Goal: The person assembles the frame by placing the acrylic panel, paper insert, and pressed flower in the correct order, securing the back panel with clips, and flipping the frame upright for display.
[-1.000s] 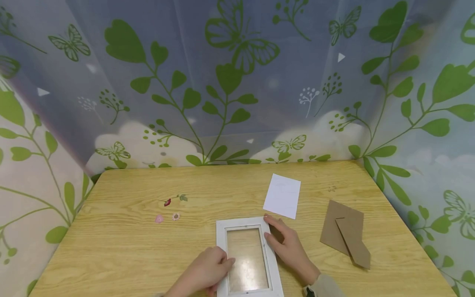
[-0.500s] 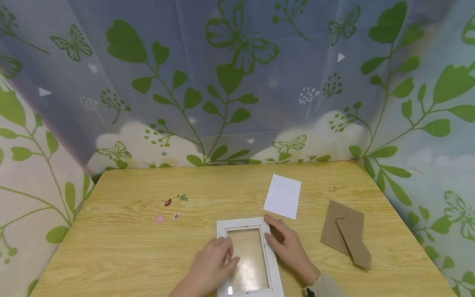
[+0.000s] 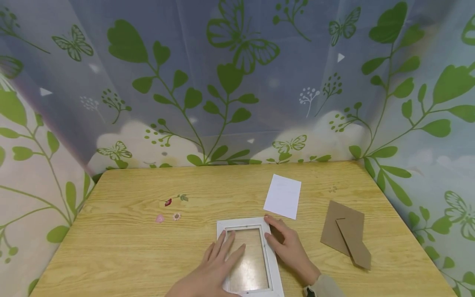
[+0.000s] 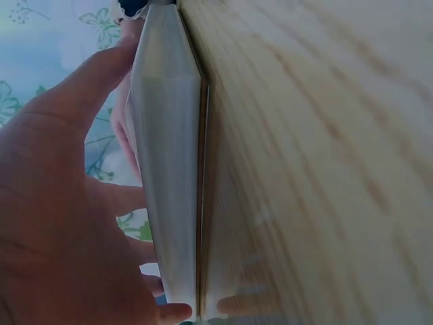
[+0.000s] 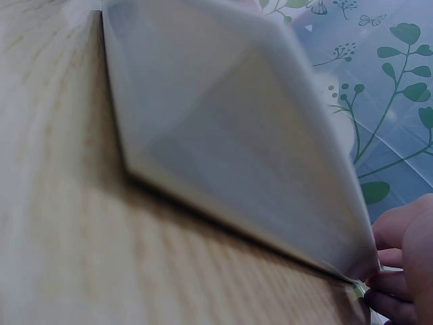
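Note:
A white picture frame (image 3: 275, 264) lies on the wooden table at the front middle, its clear pane (image 3: 248, 264) showing the wood grain beneath. My left hand (image 3: 208, 274) rests over its left side, fingers straight and spread, tips on the inner edge and pane. In the left wrist view, the same hand (image 4: 54, 176) reaches across the frame's thick side (image 4: 169, 176). My right hand (image 3: 291, 247) holds the upper right part, index finger at the corner and thumb lower on the right side. The right wrist view shows its fingers (image 5: 392, 291) bent at the frame's far corner.
Behind the frame lies a white card (image 3: 283, 196). To the right is a brown backing board (image 3: 334, 231) with its stand leg (image 3: 352, 245). Left of the frame lie a red flower (image 3: 168, 202) on a leafy stem, a pink petal (image 3: 159, 218) and a daisy-like flower (image 3: 176, 216).
My left hand has gone from curled fingers at the frame's left edge to straight, spread fingers over its left side and pane. The right hand and the frame have stayed put.

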Available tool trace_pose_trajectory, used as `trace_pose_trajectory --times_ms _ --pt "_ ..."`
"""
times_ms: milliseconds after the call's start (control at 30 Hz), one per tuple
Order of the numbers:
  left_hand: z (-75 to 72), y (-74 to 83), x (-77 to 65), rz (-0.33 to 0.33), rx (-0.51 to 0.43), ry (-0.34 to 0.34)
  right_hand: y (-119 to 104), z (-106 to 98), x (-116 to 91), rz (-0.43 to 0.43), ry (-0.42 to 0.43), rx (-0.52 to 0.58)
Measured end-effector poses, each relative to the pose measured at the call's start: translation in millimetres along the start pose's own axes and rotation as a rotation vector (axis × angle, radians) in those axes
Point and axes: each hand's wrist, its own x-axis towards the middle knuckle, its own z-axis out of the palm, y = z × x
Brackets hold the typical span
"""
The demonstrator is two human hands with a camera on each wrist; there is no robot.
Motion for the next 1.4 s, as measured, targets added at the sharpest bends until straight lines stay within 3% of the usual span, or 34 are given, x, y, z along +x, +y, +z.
trace_pose_trajectory --times_ms 133,867,1133,1400 --pt "0.3 1.1 -0.5 -0.003 -0.005 0.006 -12 -3 1 0.014 -0.005 -0.002" --pt "4.8 -2.4 -1.4 -0.023 -0.024 0.032 -10 -2 1 0.004 -0.008 -0.011" --pt "9.9 -6.3 -0.6 -0.013 -0.077 0.06 23 5 -4 0.052 -0.028 -0.013" --pt "20.9 -15.1 0.3 0.02 -0.102 0.152 29 3 -6 0.018 -0.112 -0.054"
